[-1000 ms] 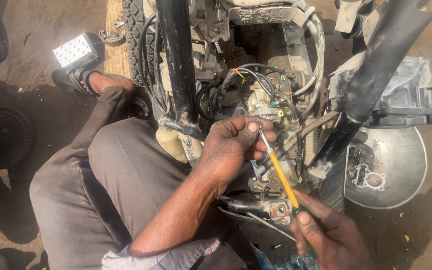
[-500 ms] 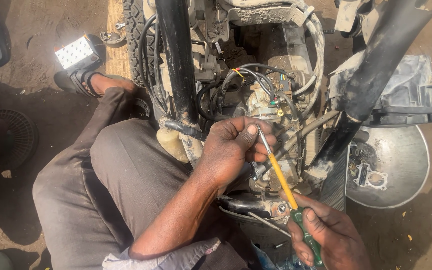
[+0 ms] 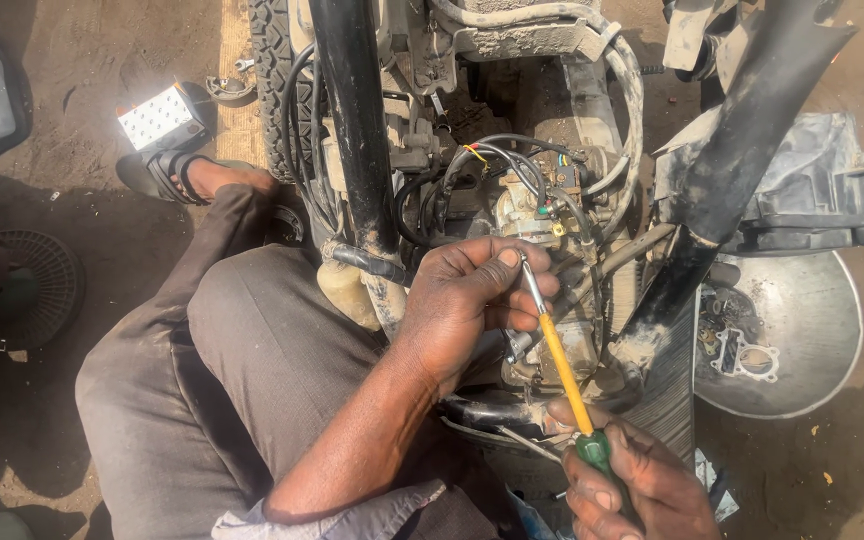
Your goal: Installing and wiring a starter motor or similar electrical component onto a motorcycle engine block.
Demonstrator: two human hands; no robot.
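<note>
A dirty motorcycle engine (image 3: 552, 330) with black cables and hoses sits between two black frame tubes. My left hand (image 3: 467, 300) rests against the engine, thumb and fingers pinching the metal tip of a screwdriver (image 3: 562, 370) with a yellow shaft and green handle. At the bottom edge my right hand (image 3: 632, 490) grips that green handle. The shaft slants from lower right up to the left hand. What the tip touches is hidden by my fingers.
My bent knee in grey trousers (image 3: 242, 370) fills the lower left, with a sandalled foot (image 3: 192, 175) beyond it. A round metal engine cover (image 3: 802, 340) lies on the dirt at right. A tyre (image 3: 272, 70) stands at the top, a small white block (image 3: 157, 118) near it.
The right hand has shifted slightly on the green handle, which shows more clearly now. The left hand stays pinched on the shaft tip at the engine.
</note>
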